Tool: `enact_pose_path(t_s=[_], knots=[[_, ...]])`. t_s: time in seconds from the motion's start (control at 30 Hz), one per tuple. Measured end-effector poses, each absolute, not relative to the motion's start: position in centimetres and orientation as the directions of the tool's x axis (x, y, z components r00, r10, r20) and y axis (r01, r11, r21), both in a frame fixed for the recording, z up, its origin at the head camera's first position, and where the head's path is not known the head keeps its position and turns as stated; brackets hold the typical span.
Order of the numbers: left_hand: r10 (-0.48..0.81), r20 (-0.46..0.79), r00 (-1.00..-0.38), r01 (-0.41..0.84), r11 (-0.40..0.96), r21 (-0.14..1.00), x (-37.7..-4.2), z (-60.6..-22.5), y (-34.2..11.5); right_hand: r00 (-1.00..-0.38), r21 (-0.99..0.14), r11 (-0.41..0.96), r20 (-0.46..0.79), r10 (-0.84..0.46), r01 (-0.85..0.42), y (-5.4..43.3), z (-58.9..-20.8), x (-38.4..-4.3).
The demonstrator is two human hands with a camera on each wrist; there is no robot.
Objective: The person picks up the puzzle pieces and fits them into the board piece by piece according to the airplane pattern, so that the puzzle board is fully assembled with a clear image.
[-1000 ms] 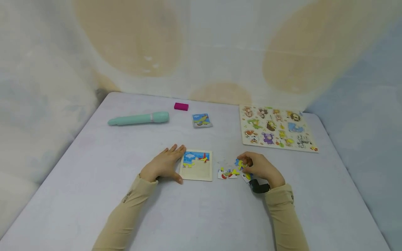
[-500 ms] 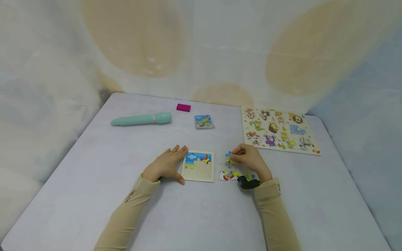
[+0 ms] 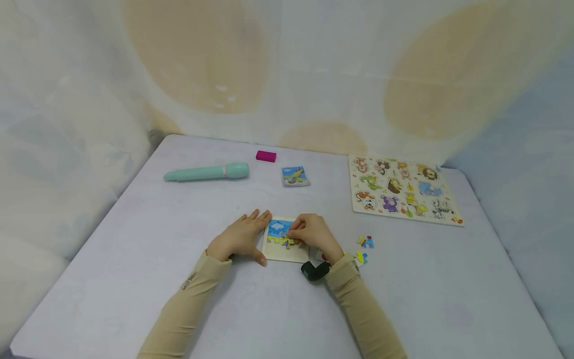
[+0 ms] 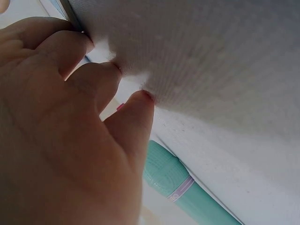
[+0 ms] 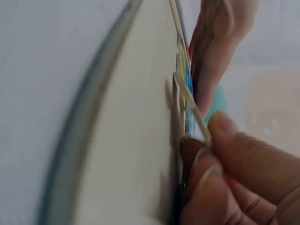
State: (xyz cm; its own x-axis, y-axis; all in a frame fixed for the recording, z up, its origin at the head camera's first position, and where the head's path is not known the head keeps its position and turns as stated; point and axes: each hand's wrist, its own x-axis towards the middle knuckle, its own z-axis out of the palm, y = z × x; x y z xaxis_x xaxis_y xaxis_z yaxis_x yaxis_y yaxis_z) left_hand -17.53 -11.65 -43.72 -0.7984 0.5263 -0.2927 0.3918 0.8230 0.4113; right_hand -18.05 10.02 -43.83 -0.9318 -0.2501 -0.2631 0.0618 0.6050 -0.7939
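Observation:
In the head view my left hand [image 3: 239, 238], fingers spread, rests against the left edge of a small wooden puzzle tray [image 3: 280, 254]. Blue-sky jigsaw pieces [image 3: 277, 227] fill the tray's upper part; bare wood shows below. Over the tray, my right hand [image 3: 316, 235] pinches a yellow-and-blue jigsaw piece [image 3: 287, 242]. The right wrist view has this jigsaw piece [image 5: 198, 115] tilted, one end close to the tray surface [image 5: 136, 117], between thumb and fingers. Loose jigsaw pieces [image 3: 366, 242] lie right of the tray, some partly hidden by the right wrist.
A teal pen-shaped device [image 3: 206, 172] lies at the back left, also showing in the left wrist view. Behind the tray are a magenta block [image 3: 266, 156] and a small airplane picture [image 3: 295, 176]. An animal puzzle board [image 3: 405, 192] lies at the back right.
My right hand has picked up the jigsaw piece from the right-hand group and carried it left over the tray. The left hand keeps its place at the tray's edge.

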Motion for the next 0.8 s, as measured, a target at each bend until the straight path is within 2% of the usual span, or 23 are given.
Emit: enact_pose_path(t_s=[0.4,0.6,0.8], knots=[[0.54,-0.283,-0.793,0.411,0.816,0.406,-17.5,-43.6,-11.5,-0.967,-0.664,0.746,-0.164,-0.197,-0.04,9.0,-44.0,-17.3],[0.534,-0.283,-0.797,0.407,0.82,0.401,-17.6,-43.8,-11.3,-0.956,-0.752,0.658,-0.165,-0.243,-0.037,11.0,-44.0,-17.9],[0.529,-0.285,-0.799,0.405,0.824,0.395,-17.7,-44.0,-11.3,-0.946,-0.82,0.571,-0.217,-0.242,0.041,17.6,-43.4,-18.7]])
